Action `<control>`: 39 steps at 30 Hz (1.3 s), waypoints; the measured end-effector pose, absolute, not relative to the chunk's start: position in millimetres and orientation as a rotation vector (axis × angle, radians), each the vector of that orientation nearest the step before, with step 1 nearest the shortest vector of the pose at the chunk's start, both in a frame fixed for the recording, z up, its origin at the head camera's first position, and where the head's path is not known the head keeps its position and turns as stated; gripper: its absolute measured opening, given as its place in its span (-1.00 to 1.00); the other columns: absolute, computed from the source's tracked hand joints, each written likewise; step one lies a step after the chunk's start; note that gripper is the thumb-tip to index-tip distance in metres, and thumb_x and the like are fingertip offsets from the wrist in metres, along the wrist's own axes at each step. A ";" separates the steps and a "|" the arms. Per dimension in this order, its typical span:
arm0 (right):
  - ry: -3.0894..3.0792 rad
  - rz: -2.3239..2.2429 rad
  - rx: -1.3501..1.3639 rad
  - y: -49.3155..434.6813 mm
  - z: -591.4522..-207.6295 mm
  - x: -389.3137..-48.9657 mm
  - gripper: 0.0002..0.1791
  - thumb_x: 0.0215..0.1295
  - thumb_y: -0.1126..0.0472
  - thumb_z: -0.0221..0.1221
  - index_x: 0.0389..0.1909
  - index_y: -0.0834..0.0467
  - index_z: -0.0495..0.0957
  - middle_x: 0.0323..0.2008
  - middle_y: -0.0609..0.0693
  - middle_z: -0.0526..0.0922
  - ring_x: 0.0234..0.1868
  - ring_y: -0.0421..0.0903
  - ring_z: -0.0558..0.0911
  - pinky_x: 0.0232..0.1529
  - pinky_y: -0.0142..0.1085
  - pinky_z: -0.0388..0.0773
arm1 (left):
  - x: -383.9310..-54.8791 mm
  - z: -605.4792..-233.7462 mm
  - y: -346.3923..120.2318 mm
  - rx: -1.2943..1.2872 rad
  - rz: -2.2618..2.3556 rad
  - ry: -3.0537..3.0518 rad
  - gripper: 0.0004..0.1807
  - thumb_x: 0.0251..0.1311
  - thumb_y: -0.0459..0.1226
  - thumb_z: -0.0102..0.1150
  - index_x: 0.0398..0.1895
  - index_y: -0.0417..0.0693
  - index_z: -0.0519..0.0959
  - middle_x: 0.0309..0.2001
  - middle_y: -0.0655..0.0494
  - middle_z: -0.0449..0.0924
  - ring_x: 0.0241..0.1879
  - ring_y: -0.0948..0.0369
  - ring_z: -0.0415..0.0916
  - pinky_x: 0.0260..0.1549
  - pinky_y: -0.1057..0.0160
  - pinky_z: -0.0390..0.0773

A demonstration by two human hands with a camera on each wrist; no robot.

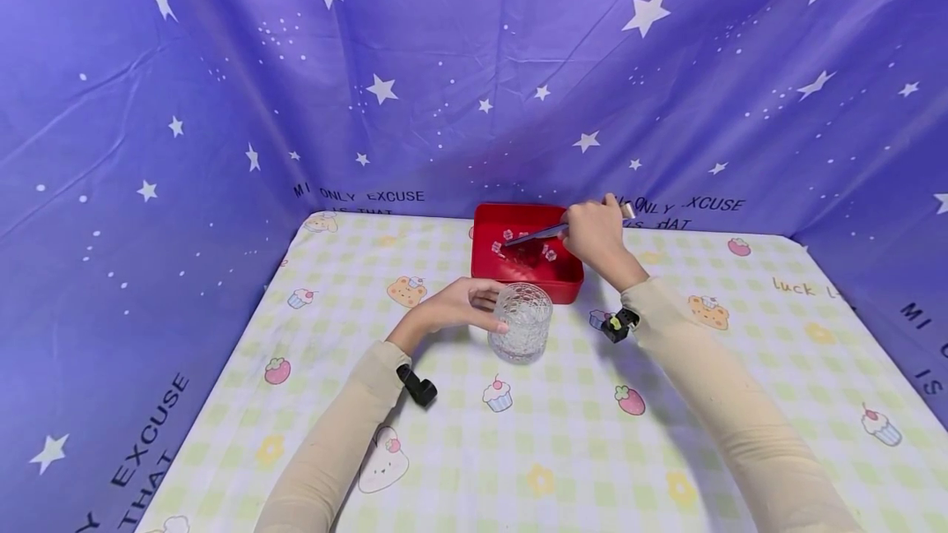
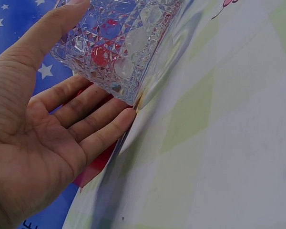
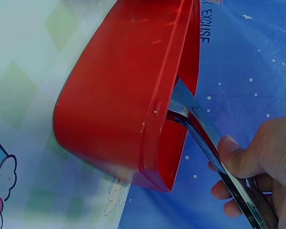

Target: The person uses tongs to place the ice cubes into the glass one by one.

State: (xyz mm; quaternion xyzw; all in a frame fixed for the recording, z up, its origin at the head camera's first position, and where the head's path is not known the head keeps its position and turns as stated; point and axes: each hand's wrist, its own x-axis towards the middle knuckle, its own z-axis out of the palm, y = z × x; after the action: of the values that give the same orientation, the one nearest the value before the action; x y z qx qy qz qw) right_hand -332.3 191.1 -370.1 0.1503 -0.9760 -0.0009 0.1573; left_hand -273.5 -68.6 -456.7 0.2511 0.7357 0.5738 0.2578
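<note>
My left hand [image 1: 462, 305] holds a clear patterned drinking glass [image 1: 522, 327] on the table, thumb in front and fingers around the far side. In the left wrist view, the glass [image 2: 117, 45] shows round clear and red patches; whether something lies inside I cannot tell. My right hand [image 1: 597, 234] grips metal tongs [image 1: 536, 234], whose tips reach down into a red plastic container [image 1: 481, 270]. Several small clear pieces [image 1: 549, 254] lie on the container's floor. From the right wrist, the tongs [image 3: 212, 155] pass over the container's rim, with the thumb pressed along them.
A checked tablecloth [image 1: 452, 467] with cartoon prints covers the table. Behind and beside it hangs a blue curtain [image 1: 474, 39] with white stars, close to the container's back. The glass stands just in front of the container.
</note>
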 end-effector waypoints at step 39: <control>-2.768 0.195 0.223 225.8 -353.2 -320.5 -0.76 0.18 0.24 0.25 -0.17 0.14 0.81 -0.34 0.22 0.78 -0.26 0.22 0.68 -0.06 0.09 0.28 | -271.6 -458.2 -68.5 0.655 1.533 2.024 -0.31 0.10 -0.28 0.49 0.35 -0.08 0.51 0.26 -0.03 0.58 0.25 0.07 0.51 0.34 0.14 0.51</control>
State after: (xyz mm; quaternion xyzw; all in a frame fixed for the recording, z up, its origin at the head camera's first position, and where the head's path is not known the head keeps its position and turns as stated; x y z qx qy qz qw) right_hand -320.5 225.8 -353.2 0.0787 -0.9785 0.0691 0.1779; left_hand -271.6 -68.5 -458.2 0.2415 0.7461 0.5649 0.2568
